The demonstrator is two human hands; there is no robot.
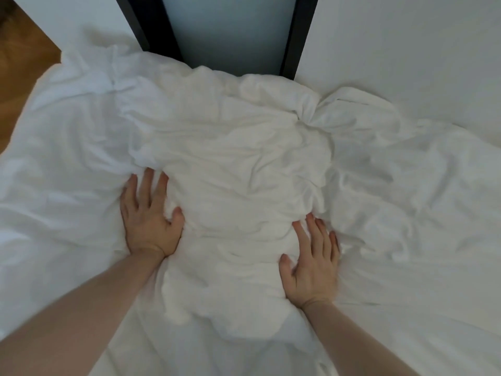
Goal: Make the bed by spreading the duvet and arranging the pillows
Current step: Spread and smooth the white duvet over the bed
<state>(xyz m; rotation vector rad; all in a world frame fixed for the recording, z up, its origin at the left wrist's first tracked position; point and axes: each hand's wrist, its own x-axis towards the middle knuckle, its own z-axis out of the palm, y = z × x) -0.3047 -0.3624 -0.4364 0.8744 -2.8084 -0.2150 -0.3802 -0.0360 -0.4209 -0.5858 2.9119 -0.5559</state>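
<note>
Your left hand lies palm down on the white bedding, fingers extended and slightly spread, pointing away from you toward the wall. Its thumb is angled inward and pressed against the left flank of a raised, bunched mass of white fabric, which reads as the duvet. The hand is flat and splayed, clamped on nothing. Your left forearm runs from the lower left corner up to the wrist, bare and nearly straight.

Your right hand is set lower in the view and nearer to you, also palm down, fingers extended and fanned. Its thumb and index finger press into the right flank of the same bunched mass. The fingers are apart and grip no fabric. Your right forearm enters from the lower right corner, bare, with the wrist slightly bent.

The two hands bracket the mass between them. It is heavily creased and heaped along the centre of the bed, reaching back to the wall. Flatter, wrinkled white bedding extends on both sides. I cannot tell where duvet ends and sheet begins.

Beyond the bed stand a white wall and a dark-framed pale panel. A wooden floor shows at the upper left.
</note>
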